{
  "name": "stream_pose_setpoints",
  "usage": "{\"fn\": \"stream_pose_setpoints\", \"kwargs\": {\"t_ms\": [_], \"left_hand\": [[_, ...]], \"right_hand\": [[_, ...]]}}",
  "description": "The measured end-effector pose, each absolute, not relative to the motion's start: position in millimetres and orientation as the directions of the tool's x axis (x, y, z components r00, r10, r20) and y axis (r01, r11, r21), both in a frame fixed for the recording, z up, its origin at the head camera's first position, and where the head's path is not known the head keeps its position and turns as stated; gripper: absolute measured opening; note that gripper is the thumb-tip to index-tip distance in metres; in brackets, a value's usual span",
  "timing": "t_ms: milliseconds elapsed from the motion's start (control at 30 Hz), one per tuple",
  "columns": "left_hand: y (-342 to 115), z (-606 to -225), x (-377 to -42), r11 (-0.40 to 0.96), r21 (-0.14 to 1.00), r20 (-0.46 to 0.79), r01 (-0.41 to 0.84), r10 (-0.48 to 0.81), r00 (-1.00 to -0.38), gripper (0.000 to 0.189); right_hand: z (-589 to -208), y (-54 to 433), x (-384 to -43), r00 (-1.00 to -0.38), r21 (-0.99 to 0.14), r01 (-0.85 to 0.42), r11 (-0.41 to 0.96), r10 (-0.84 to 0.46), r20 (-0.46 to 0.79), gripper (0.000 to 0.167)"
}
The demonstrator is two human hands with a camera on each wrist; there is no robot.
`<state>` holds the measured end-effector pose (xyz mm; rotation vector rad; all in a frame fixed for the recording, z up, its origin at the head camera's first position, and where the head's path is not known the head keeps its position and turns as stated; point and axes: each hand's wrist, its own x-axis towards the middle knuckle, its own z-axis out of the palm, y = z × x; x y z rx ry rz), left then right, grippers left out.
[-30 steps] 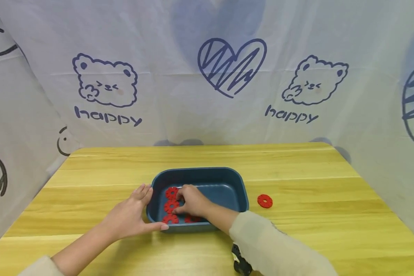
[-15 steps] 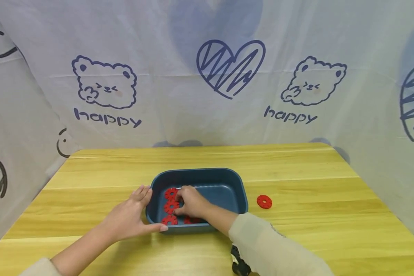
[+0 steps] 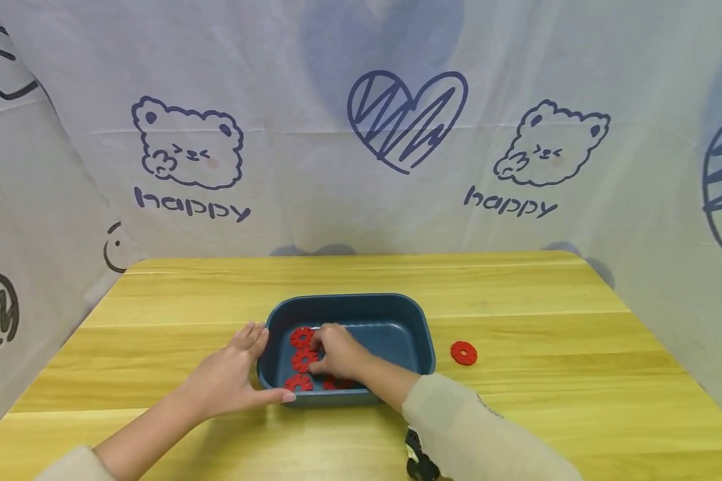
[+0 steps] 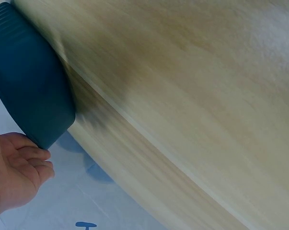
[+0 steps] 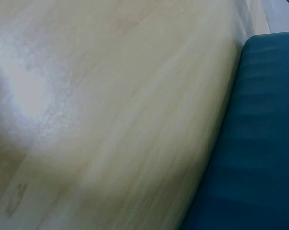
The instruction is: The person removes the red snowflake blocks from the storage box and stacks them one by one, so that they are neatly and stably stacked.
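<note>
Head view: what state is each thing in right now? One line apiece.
Tray: upright on the table, open-topped.
Red discs inside: toward the tray's left end, some partly hidden.
Loose red disc: lying flat, right of the tray.
Left grip: fingers at tray's left end, thumb at near rim.
Right grip: fingers bent, at the discs; pinching one, can't tell.
Black object: partly hidden, state unclear.

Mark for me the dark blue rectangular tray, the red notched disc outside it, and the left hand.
Dark blue rectangular tray [image 3: 349,310]: head view, inner far wall.
Red notched disc [image 3: 471,354] outside the tray: head view, ring right of the centre hole.
Left hand [image 3: 230,377]: head view, its back.
</note>
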<state>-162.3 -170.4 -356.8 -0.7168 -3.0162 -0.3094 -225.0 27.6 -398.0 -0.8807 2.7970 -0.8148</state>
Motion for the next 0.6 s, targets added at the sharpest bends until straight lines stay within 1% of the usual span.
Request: {"fn": "stream_pose_setpoints", "kwargs": {"t_ms": [233, 467, 600], "left_hand": [[-170, -357, -163, 0.876, 0.192, 0.063, 0.443, 0.440, -0.896, 0.108], [-170, -357, -163, 0.874, 0.197, 0.055, 0.443, 0.442, -0.895, 0.108], [-170, -357, -163, 0.878, 0.195, 0.054, 0.438, 0.436, -0.898, 0.108]], "right_hand": [[-393, 35, -223, -0.809, -0.586, -0.521, 0.621, -0.578, 0.107, 0.023], [-384, 42, -221, -0.780, -0.587, -0.576, 0.570, -0.599, 0.184, 0.024], [-381, 51, -220, -0.775, -0.594, -0.588, 0.549, -0.593, 0.220, 0.025]]}}
